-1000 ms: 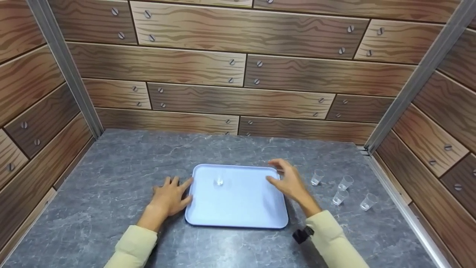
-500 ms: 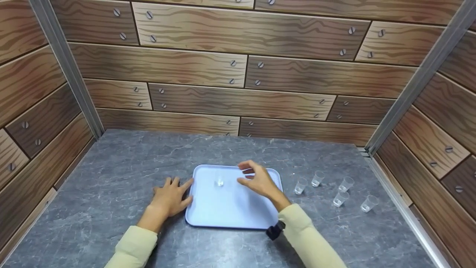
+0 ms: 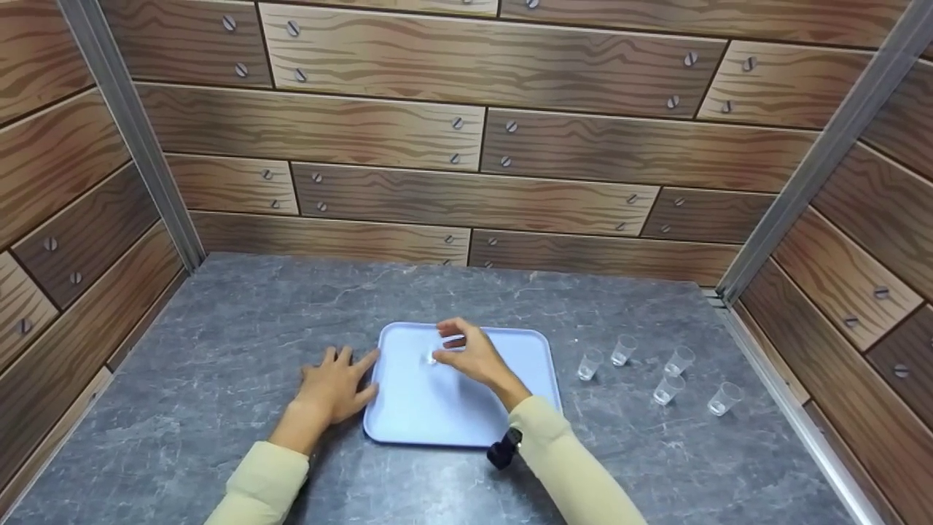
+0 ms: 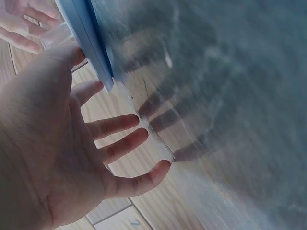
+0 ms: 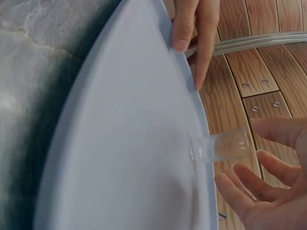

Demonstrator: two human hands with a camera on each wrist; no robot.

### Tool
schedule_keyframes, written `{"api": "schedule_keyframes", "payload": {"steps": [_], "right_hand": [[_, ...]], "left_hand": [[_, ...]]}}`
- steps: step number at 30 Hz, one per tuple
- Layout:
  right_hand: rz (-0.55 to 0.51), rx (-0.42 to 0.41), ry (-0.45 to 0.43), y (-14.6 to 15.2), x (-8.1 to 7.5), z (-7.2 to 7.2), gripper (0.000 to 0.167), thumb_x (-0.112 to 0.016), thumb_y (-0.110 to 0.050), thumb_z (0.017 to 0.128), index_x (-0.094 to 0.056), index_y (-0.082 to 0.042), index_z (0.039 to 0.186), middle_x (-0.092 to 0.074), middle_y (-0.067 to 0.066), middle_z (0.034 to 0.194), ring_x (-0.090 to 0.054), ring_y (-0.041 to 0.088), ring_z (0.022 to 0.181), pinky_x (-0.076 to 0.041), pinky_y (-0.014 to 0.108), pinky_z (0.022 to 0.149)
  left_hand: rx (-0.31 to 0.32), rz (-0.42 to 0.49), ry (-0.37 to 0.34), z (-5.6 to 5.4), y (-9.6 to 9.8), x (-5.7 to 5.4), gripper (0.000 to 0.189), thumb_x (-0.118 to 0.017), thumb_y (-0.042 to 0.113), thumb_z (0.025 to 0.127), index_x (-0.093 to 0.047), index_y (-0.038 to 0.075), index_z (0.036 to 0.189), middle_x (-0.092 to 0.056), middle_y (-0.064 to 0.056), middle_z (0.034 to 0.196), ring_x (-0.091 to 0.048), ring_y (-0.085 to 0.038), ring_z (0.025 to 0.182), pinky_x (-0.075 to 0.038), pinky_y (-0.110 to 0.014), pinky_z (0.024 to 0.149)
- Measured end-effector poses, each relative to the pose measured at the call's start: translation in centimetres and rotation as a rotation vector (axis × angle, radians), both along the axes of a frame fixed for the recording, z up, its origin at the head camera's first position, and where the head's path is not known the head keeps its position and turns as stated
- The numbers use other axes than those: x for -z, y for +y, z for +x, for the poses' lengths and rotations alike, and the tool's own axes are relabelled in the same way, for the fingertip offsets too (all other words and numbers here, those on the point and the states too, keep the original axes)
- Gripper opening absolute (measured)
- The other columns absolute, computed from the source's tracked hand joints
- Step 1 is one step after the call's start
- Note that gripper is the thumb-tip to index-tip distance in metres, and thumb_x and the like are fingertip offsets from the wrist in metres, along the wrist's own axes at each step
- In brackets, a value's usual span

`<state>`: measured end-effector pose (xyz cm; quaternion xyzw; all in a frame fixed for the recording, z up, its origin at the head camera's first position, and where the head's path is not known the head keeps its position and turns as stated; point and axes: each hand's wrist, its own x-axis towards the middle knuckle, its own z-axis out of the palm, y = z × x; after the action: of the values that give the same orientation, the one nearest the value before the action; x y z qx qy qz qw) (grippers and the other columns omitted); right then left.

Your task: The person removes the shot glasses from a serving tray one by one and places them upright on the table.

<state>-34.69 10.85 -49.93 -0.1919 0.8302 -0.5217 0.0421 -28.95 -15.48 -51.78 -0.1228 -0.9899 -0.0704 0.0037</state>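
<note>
A light blue tray (image 3: 408, 412) lies on the table, with one small clear shot glass (image 5: 225, 146) upright near its far left part. My left hand (image 3: 328, 390) rests beside the tray's left edge, fingers spread; thumb and index finger touch the rim (image 4: 88, 43) in the left wrist view. Over the tray, my right hand (image 3: 470, 357) stands right beside the shot glass, fingers and thumb apart. In the right wrist view, that hand's fingers (image 5: 235, 191) and thumb are around the glass's rim side with a visible gap, holding nothing. The head view partly hides the glass behind the thumb.
Several more clear shot glasses, among them a nearest one (image 3: 589, 364) and a rightmost one (image 3: 724, 399), stand on the grey marbled table (image 3: 291, 299) right of the tray. Wood-patterned walls (image 3: 379, 131) enclose the back and sides. A metal rail (image 3: 816, 430) runs along the right edge.
My right hand has moved left from the tray's right edge to the shot glass on the tray. A glass on the table came into sight as the arm moved away. My left hand stays put.
</note>
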Motion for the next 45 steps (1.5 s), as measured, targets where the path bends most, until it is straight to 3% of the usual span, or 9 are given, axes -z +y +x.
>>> {"api": "schedule_keyframes", "payload": {"steps": [7,22,32,38,45], "right_hand": [[-0.001,0.025,-0.051,-1.0,0.7,-0.1,0.050,-0.077,-0.010,0.089,-0.060,0.001,0.135,-0.064,0.025,0.131,-0.065,0.040,0.117,-0.056,0.046,0.099],[-0.002,0.053,0.001,-1.2,0.7,0.0,0.035,-0.078,-0.001,0.084,-0.064,0.002,0.116,-0.070,0.023,0.113,-0.069,0.027,0.100,-0.057,0.033,0.087],[-0.005,0.037,0.028,1.3,-1.3,0.5,0.035,-0.081,-0.001,0.082,-0.063,0.006,0.112,-0.070,0.025,0.111,-0.068,0.043,0.105,-0.056,0.045,0.094],[0.026,0.044,0.024,3.6,-2.9,1.0,0.036,-0.081,-0.005,0.084,-0.064,0.004,0.114,-0.071,0.023,0.111,-0.068,0.038,0.105,-0.055,0.037,0.090],[0.024,0.031,0.094,6.9,-3.6,1.8,0.036,-0.081,0.000,0.082,-0.063,0.007,0.112,-0.069,0.026,0.107,-0.069,0.038,0.101,-0.056,0.049,0.095]], "left_hand": [[0.003,0.004,0.003,0.0,0.1,0.2,0.058,-0.058,0.047,0.101,-0.050,0.024,0.154,-0.055,-0.024,0.140,-0.050,-0.048,0.132,-0.047,-0.078,0.085],[0.007,0.007,-0.005,0.0,-0.1,0.0,0.059,-0.056,0.048,0.101,-0.048,0.024,0.155,-0.054,-0.026,0.143,-0.048,-0.051,0.135,-0.046,-0.079,0.087],[0.002,0.003,-0.024,0.0,-0.1,0.1,0.060,-0.056,0.048,0.101,-0.047,0.024,0.156,-0.053,-0.025,0.146,-0.046,-0.051,0.138,-0.046,-0.079,0.088],[0.005,-0.002,-0.021,0.0,-0.2,0.2,0.060,-0.056,0.048,0.101,-0.047,0.024,0.156,-0.053,-0.025,0.145,-0.047,-0.050,0.136,-0.046,-0.079,0.087],[0.005,0.017,-0.021,0.1,-0.2,0.0,0.060,-0.056,0.048,0.101,-0.047,0.025,0.156,-0.053,-0.025,0.145,-0.047,-0.050,0.136,-0.046,-0.078,0.087]]}}
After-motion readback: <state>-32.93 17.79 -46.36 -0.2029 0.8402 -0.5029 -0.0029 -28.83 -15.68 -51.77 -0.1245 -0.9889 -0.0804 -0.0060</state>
